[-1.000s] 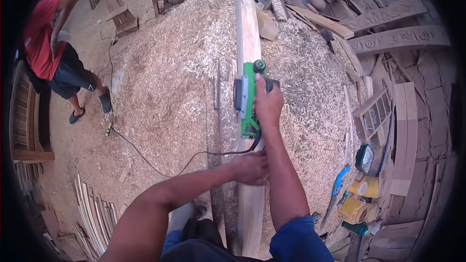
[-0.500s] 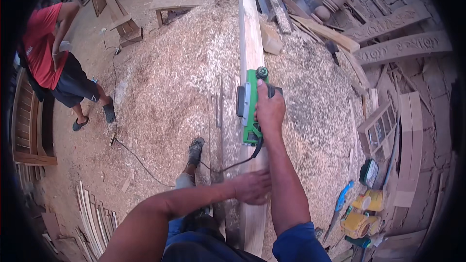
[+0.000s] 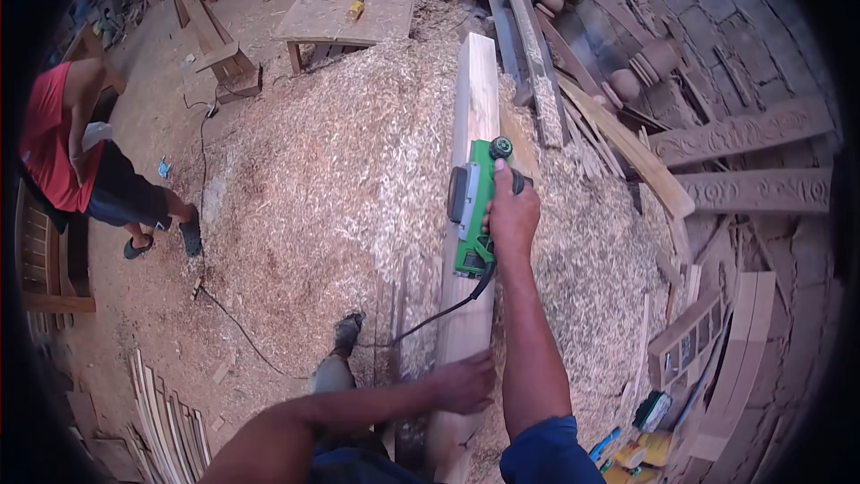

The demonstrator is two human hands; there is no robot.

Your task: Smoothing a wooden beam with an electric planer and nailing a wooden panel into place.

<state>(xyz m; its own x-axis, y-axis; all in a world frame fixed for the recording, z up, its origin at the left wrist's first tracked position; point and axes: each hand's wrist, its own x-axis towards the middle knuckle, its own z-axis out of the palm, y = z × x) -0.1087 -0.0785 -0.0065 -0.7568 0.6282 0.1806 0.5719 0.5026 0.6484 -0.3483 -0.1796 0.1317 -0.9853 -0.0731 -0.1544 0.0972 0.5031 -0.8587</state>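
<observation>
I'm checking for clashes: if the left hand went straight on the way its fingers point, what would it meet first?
Probably the right forearm, just right of the left hand; depth is unclear, so it might pass underneath.

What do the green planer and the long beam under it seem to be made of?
Green planer: probably molded plastic with a smooth finish, from its even green shell; its grey side strip could be metal or plastic. Long beam: wood, apparently bare, from its pale tan surface and faint lengthwise streaks.
</observation>
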